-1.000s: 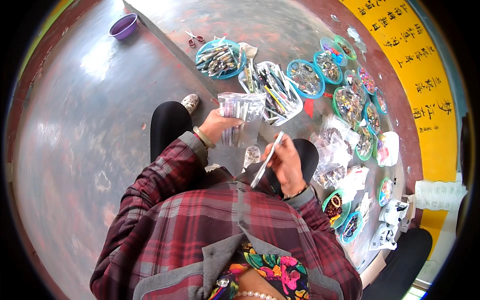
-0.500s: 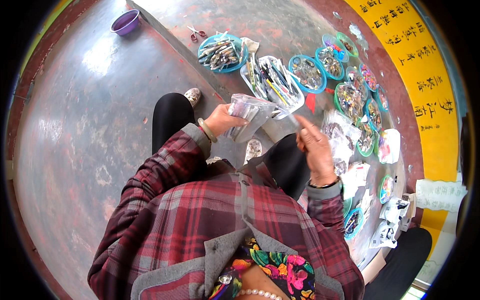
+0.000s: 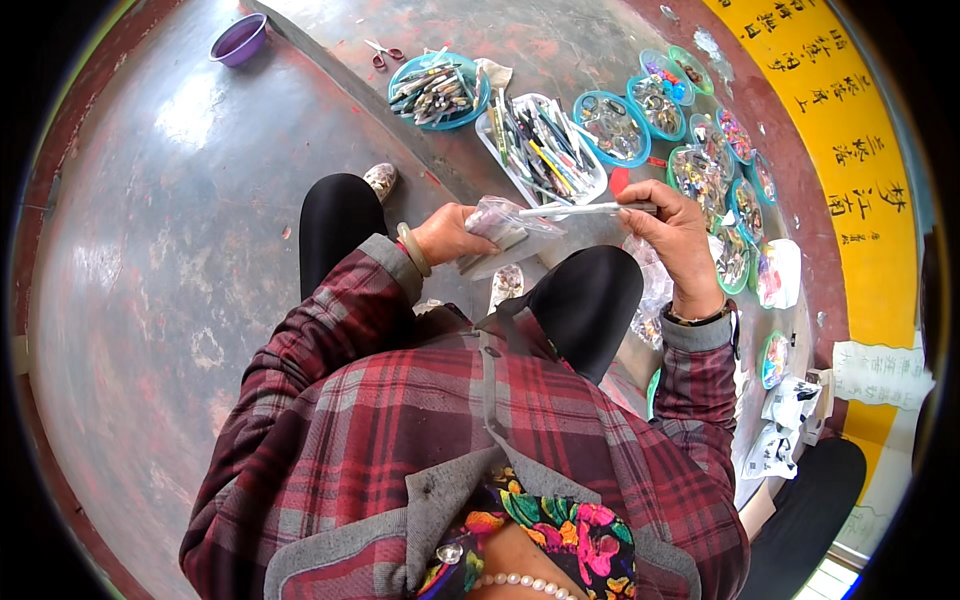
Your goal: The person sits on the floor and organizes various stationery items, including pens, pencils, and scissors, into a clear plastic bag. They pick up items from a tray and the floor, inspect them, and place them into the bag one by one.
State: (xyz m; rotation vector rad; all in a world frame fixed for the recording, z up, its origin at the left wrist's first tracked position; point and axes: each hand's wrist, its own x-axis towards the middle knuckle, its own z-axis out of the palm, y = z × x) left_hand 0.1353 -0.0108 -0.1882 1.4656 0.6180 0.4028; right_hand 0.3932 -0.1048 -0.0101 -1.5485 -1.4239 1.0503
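My left hand (image 3: 447,236) pinches a clear plastic bag (image 3: 505,228) by its side, over the gap between my knees. Pale, slender things show dimly through the plastic. In my right hand (image 3: 678,235), the fingertips grip one end of a slim whitish pen (image 3: 575,210). The pen lies nearly level, its far end at the mouth of the bag. Just beyond both hands stands a white basket (image 3: 601,187) full of pens. Left of it, a blue basin (image 3: 488,86) holds a heap of pens too.
Red-handled scissors (image 3: 383,54) lie on the floor beyond the basins. A purple basin (image 3: 240,40) sits at the far left. To the right are several round baskets of small items and white plastic packages (image 3: 777,274). A dark-clothed leg (image 3: 825,500) shows at lower right.
My right hand has moved up and right, and the pen now reaches level to the bag. The bag is tilted lower, and my right knee shows more.
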